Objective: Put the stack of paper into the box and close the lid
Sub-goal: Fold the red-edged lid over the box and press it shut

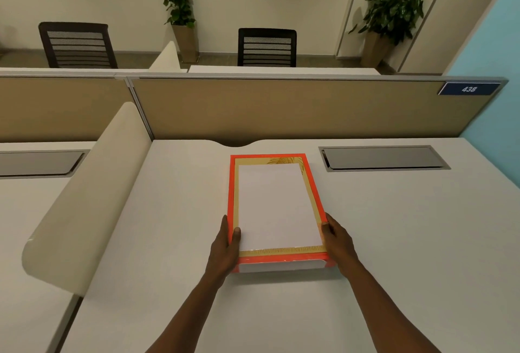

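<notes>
Forearms first, ours, reaching up from the near edge of the desk (394, 226).

Left hand (225, 248): fingers laid along the left wall of the box (231, 184), thumb hooked over the rim onto the paper's near-left corner. Clasping, not spread. We judge the thumb is there to steady or square the sheets.

Right hand (337, 240): cupped against the box's right wall at its near corner, fingertips curled on the rim beside the paper. Also closed around the box.

Stack of paper (275, 206): white, lying flat inside the box, a gold-patterned margin of the box floor showing all round it. A white sheet edge shows at the box's near face; whether that is paper or a label we cannot tell.

Box: orange-red, shallow, open-topped, long axis running away from us, set at mid-desk. We judge the two-sided hold keeps it from sliding.

Lid: not seen anywhere; closing remains to be done.

Beyond the box: grey cable hatch (384, 158) to its right; tan partition (281, 110) behind; cream divider (92, 189) to its left.
</notes>
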`<state>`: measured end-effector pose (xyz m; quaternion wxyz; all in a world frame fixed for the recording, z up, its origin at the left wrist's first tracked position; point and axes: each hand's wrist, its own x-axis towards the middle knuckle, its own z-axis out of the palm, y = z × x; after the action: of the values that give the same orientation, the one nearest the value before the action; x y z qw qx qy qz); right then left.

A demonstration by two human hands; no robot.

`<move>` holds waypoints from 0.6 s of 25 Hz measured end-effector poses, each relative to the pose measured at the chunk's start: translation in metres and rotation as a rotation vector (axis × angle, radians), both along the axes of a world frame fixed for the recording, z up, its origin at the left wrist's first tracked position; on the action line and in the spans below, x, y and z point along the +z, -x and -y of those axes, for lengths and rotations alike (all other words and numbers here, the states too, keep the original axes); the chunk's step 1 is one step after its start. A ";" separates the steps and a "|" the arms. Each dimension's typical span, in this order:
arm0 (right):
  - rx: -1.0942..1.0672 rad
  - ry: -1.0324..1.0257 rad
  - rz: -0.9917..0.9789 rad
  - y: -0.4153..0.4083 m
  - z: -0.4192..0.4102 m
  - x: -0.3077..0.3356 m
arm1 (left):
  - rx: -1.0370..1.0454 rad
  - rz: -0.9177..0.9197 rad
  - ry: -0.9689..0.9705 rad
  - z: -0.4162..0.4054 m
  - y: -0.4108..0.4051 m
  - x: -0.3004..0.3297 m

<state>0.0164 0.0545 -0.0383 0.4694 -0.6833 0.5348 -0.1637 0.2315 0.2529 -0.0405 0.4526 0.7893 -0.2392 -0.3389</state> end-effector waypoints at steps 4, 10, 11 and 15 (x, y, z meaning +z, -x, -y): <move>0.059 0.117 -0.058 -0.002 -0.006 -0.002 | 0.020 0.113 0.061 0.000 0.005 0.000; 0.211 0.360 -0.321 -0.012 -0.005 0.000 | -0.151 0.415 -0.124 0.008 -0.007 -0.011; 0.265 0.393 -0.360 -0.014 -0.006 0.000 | -0.186 0.462 -0.116 0.010 -0.010 -0.013; 0.341 0.471 -0.441 -0.017 -0.015 -0.009 | -0.268 0.553 -0.124 0.013 -0.007 -0.024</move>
<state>0.0339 0.0691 -0.0473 0.1933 -0.8708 0.4492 -0.0507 0.2384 0.2400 -0.0649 0.2728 0.8390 -0.4341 -0.1821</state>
